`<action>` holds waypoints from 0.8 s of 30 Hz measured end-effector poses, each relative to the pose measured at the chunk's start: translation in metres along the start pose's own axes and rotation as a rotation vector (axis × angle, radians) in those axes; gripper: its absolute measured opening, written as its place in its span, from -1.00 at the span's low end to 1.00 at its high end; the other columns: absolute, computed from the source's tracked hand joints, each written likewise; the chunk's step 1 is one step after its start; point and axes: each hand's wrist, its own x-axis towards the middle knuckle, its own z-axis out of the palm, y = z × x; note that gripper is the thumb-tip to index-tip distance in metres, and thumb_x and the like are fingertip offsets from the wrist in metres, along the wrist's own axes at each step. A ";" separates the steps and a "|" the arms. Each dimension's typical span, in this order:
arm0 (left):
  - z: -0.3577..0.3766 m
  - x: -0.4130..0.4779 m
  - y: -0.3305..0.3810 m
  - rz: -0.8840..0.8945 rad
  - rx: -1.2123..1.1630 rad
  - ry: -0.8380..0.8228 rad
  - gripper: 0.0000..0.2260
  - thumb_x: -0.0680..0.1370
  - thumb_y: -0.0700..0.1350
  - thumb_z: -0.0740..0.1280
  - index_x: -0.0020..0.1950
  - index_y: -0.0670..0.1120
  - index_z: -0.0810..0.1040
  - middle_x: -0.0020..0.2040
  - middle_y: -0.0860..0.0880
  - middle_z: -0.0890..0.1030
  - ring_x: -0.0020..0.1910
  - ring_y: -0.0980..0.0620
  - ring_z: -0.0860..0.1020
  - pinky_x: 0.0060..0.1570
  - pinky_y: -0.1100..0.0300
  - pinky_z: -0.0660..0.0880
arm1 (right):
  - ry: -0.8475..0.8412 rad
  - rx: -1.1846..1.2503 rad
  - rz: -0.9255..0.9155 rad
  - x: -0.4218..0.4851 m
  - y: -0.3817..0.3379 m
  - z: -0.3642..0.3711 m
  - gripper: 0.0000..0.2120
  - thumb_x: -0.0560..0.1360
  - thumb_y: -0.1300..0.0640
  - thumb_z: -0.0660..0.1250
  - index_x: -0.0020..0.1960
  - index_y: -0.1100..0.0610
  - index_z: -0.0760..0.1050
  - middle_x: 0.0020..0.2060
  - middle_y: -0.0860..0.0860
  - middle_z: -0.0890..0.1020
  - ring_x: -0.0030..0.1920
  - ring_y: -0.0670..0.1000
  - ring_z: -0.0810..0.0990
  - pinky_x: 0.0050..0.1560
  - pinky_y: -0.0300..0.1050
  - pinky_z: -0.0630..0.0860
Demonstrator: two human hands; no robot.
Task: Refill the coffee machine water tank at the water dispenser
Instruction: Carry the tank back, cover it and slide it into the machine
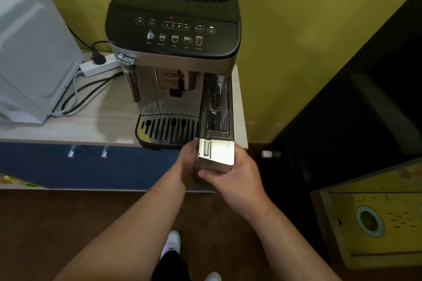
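A silver and black coffee machine (173, 36) stands on a light wooden counter (68, 125). Its clear water tank (217, 109), with a silver front panel, sticks partway out of the machine's right side toward me. My left hand (188, 162) grips the left side of the tank's front end. My right hand (237, 178) wraps around its right side and underside. No water dispenser is clearly recognisable in the head view.
A white appliance (29, 52) stands at the left of the counter, beside a white power strip (96, 67) with black cables. Blue cabinet doors (91, 166) are below. A dark cabinet (365, 98) and a yellow box (376, 212) are at the right. My feet show on the brown floor.
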 end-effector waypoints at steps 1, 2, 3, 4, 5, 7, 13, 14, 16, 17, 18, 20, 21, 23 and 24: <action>-0.001 0.001 -0.001 -0.002 0.000 -0.008 -0.37 0.70 0.03 -0.01 -0.38 -0.12 0.67 -0.39 -0.10 0.68 -0.37 -0.03 0.64 -0.24 0.09 0.45 | 0.001 0.000 0.000 0.000 0.000 0.001 -0.19 0.30 0.25 0.61 0.46 0.05 0.35 0.01 -0.30 0.57 0.00 -0.53 0.48 -0.06 -0.52 0.48; -0.003 0.003 -0.002 0.000 -0.001 -0.012 -0.35 0.70 0.04 0.00 -0.40 -0.11 0.69 -0.36 -0.10 0.69 -0.35 -0.03 0.65 -0.22 0.09 0.46 | 0.004 -0.002 0.000 0.000 0.000 0.001 -0.19 0.30 0.25 0.61 0.47 0.05 0.34 0.01 -0.31 0.56 -0.02 -0.54 0.47 -0.06 -0.53 0.48; -0.004 0.003 -0.002 0.008 -0.006 -0.011 -0.36 0.69 0.05 0.01 -0.39 -0.09 0.71 -0.32 -0.10 0.69 -0.30 -0.05 0.65 -0.18 0.08 0.48 | 0.008 -0.006 -0.004 0.000 -0.001 0.002 -0.18 0.30 0.24 0.61 0.47 0.04 0.33 0.01 -0.32 0.56 -0.03 -0.54 0.47 -0.06 -0.53 0.47; -0.005 0.003 -0.001 0.016 -0.025 0.001 -0.38 0.68 0.06 0.03 -0.38 -0.08 0.72 -0.29 -0.10 0.70 -0.24 -0.07 0.65 -0.14 0.06 0.49 | 0.012 -0.008 -0.007 0.000 -0.001 0.004 -0.17 0.30 0.23 0.61 0.48 0.04 0.33 0.02 -0.31 0.56 -0.03 -0.52 0.48 -0.04 -0.54 0.47; -0.006 0.003 0.001 0.028 -0.047 0.018 -0.40 0.67 0.07 0.05 -0.36 -0.07 0.73 -0.26 -0.12 0.70 -0.20 -0.09 0.64 -0.10 0.05 0.50 | 0.012 -0.007 -0.011 -0.001 -0.002 0.005 -0.16 0.30 0.21 0.61 0.48 0.04 0.32 0.05 -0.28 0.57 -0.03 -0.49 0.49 -0.02 -0.53 0.47; -0.008 0.006 0.001 0.028 -0.031 0.034 -0.45 0.65 0.07 0.08 -0.34 -0.07 0.73 -0.18 -0.14 0.69 -0.15 -0.12 0.64 -0.05 0.03 0.51 | 0.011 -0.002 -0.014 -0.002 -0.003 0.007 -0.15 0.30 0.20 0.61 0.49 0.04 0.31 0.12 -0.23 0.59 -0.03 -0.45 0.50 0.00 -0.53 0.47; -0.001 0.003 0.000 -0.012 -0.043 -0.017 -0.33 0.69 0.09 -0.01 -0.40 -0.11 0.71 -0.10 -0.21 0.69 -0.20 -0.11 0.59 -0.15 0.06 0.46 | 0.008 0.011 -0.019 -0.001 -0.002 0.002 -0.23 0.30 0.26 0.61 0.43 0.05 0.38 -0.05 -0.34 0.55 -0.05 -0.57 0.46 -0.12 -0.55 0.46; -0.001 0.002 0.001 -0.012 -0.048 -0.025 -0.33 0.69 0.08 -0.01 -0.40 -0.12 0.70 -0.20 -0.19 0.71 -0.20 -0.11 0.58 -0.16 0.06 0.46 | 0.008 0.009 -0.020 -0.001 -0.002 0.002 -0.23 0.30 0.26 0.61 0.43 0.05 0.38 -0.05 -0.34 0.55 -0.05 -0.57 0.46 -0.12 -0.55 0.46; -0.003 0.003 0.001 -0.014 -0.057 -0.019 -0.34 0.69 0.08 -0.01 -0.39 -0.12 0.70 -0.34 -0.14 0.70 -0.18 -0.13 0.58 -0.14 0.05 0.46 | 0.008 0.009 -0.018 -0.001 -0.002 0.003 -0.22 0.30 0.25 0.61 0.44 0.05 0.37 -0.04 -0.33 0.55 -0.05 -0.57 0.46 -0.12 -0.55 0.46; -0.004 0.005 0.000 -0.007 -0.052 -0.015 -0.34 0.69 0.08 0.00 -0.39 -0.11 0.71 -0.35 -0.11 0.70 -0.17 -0.12 0.59 -0.14 0.05 0.46 | 0.010 0.007 -0.019 -0.001 -0.002 0.003 -0.21 0.30 0.25 0.61 0.45 0.05 0.36 -0.03 -0.33 0.55 -0.04 -0.57 0.46 -0.11 -0.55 0.46; -0.004 0.004 -0.001 0.002 -0.045 -0.009 -0.35 0.69 0.07 0.01 -0.39 -0.09 0.72 -0.33 -0.10 0.70 -0.17 -0.11 0.60 -0.14 0.05 0.47 | 0.010 0.002 -0.019 -0.001 -0.002 0.003 -0.19 0.30 0.24 0.61 0.46 0.05 0.35 -0.03 -0.32 0.55 -0.03 -0.56 0.46 -0.11 -0.55 0.46; -0.005 0.004 -0.005 0.009 -0.041 0.005 -0.39 0.69 0.05 0.02 -0.35 -0.06 0.73 -0.27 -0.09 0.70 -0.15 -0.09 0.62 -0.12 0.05 0.49 | 0.012 -0.003 -0.019 -0.003 -0.001 0.001 -0.18 0.29 0.24 0.61 0.46 0.05 0.34 -0.03 -0.32 0.56 -0.03 -0.56 0.46 -0.10 -0.55 0.46; -0.006 0.005 -0.007 0.023 -0.027 0.012 -0.40 0.70 0.03 0.02 -0.32 -0.06 0.73 -0.25 -0.09 0.70 -0.15 -0.08 0.62 -0.10 0.05 0.49 | 0.017 -0.005 -0.018 -0.005 -0.001 0.000 -0.19 0.29 0.24 0.61 0.46 0.04 0.35 -0.04 -0.33 0.55 -0.03 -0.56 0.46 -0.10 -0.55 0.46; -0.008 0.004 -0.010 0.053 -0.024 0.019 -0.44 0.70 -0.01 0.02 -0.28 -0.07 0.71 -0.23 -0.09 0.70 -0.15 -0.08 0.62 -0.10 0.04 0.48 | 0.022 -0.020 -0.021 -0.008 -0.001 -0.001 -0.19 0.29 0.21 0.61 0.45 0.01 0.35 -0.03 -0.34 0.54 -0.02 -0.49 0.49 -0.08 -0.55 0.46; -0.008 0.002 -0.009 0.066 -0.010 0.009 -0.45 0.70 -0.02 0.03 -0.28 -0.08 0.70 -0.23 -0.09 0.70 -0.16 -0.08 0.63 -0.11 0.04 0.48 | 0.023 -0.027 -0.024 -0.009 -0.001 -0.001 -0.19 0.29 0.19 0.62 0.46 0.00 0.35 -0.01 -0.34 0.54 0.01 -0.45 0.50 -0.06 -0.55 0.46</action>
